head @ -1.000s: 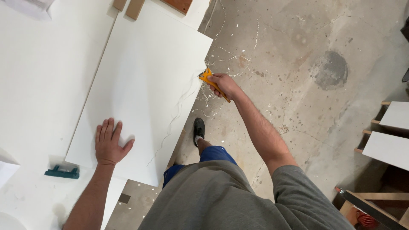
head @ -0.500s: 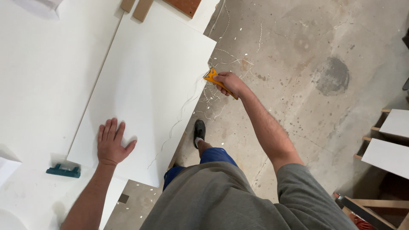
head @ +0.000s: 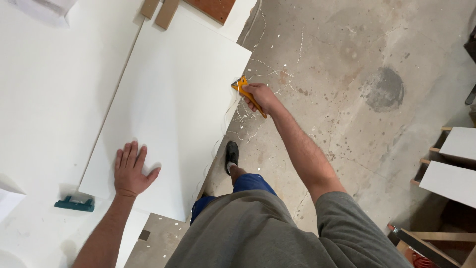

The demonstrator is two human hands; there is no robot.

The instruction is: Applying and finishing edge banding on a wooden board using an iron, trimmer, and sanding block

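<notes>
A large white board (head: 178, 104) lies flat on a white work surface (head: 54, 89). My left hand (head: 131, 170) presses flat on the board near its lower left corner, fingers spread. My right hand (head: 262, 97) grips an orange-handled edge trimming tool (head: 244, 88) held against the board's right edge, about a third of the way down from the far corner. Thin white strips of trimmed edging hang off that edge and lie scattered on the concrete floor (head: 357, 69) below.
A teal tool (head: 74, 204) lies on the work surface left of my left hand. Wooden blocks (head: 161, 11) and a brown board (head: 210, 7) sit at the far end. White panels (head: 453, 164) stand in a rack at right. My black shoe (head: 231, 155) is on the floor.
My right hand has slid the orange tool along the board's right edge toward the far corner. My left hand has stayed pressed in place.
</notes>
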